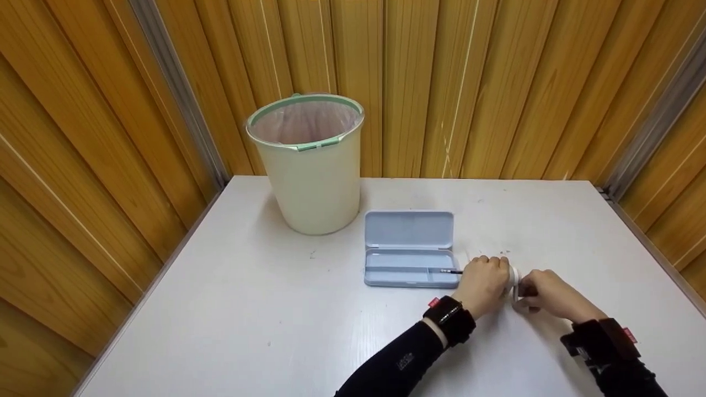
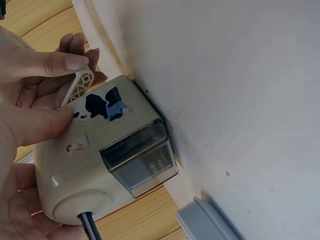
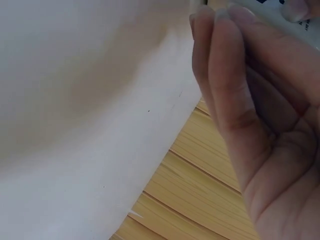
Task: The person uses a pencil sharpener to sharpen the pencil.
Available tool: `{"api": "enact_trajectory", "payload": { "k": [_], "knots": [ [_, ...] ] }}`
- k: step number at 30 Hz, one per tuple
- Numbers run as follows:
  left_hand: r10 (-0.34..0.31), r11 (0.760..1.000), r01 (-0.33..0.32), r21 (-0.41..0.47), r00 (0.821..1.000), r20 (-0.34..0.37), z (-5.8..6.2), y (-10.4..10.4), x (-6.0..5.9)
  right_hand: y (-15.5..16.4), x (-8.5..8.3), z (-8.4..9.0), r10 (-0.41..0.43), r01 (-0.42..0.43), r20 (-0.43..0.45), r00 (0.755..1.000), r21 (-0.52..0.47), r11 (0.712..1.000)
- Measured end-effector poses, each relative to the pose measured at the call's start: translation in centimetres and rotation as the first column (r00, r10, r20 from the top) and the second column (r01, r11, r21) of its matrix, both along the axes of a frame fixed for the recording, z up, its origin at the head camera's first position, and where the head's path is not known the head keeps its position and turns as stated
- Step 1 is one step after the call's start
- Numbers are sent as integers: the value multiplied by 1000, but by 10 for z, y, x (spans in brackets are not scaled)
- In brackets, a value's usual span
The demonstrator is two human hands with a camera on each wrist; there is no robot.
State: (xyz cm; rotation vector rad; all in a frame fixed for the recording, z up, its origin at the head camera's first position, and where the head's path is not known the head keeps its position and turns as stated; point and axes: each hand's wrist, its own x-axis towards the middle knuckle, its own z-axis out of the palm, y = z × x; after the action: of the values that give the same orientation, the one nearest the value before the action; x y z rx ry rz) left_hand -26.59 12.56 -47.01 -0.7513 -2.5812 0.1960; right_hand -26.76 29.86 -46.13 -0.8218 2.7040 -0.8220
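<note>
Two hands meet at the cream plastic desktop pencil sharpener [image 2: 100, 155], which stands on the white table [image 1: 248, 309] just right of the open pale blue plastic pencil case [image 1: 409, 249]. Your left hand [image 1: 484, 282] wraps its curled fingers round the sharpener's body, where a dark pencil [image 1: 451, 271] sticks out toward the case. Your right hand [image 1: 543, 295] pinches the sharpener's cream crank handle [image 2: 78, 86] between thumb and fingers.

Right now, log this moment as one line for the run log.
left hand: grips pencil sharpener | right hand: pinches crank handle | pencil: in sharpener | pencil case: open | bin: behind
</note>
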Motion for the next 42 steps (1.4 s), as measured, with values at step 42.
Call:
{"api": "enact_trajectory", "payload": {
  "k": [42],
  "knots": [
    [10, 999, -11, 35, 999, 32, 1, -1, 1, 5, 14, 41, -40, 37, -210, 977, -22, 999]
  ]
}}
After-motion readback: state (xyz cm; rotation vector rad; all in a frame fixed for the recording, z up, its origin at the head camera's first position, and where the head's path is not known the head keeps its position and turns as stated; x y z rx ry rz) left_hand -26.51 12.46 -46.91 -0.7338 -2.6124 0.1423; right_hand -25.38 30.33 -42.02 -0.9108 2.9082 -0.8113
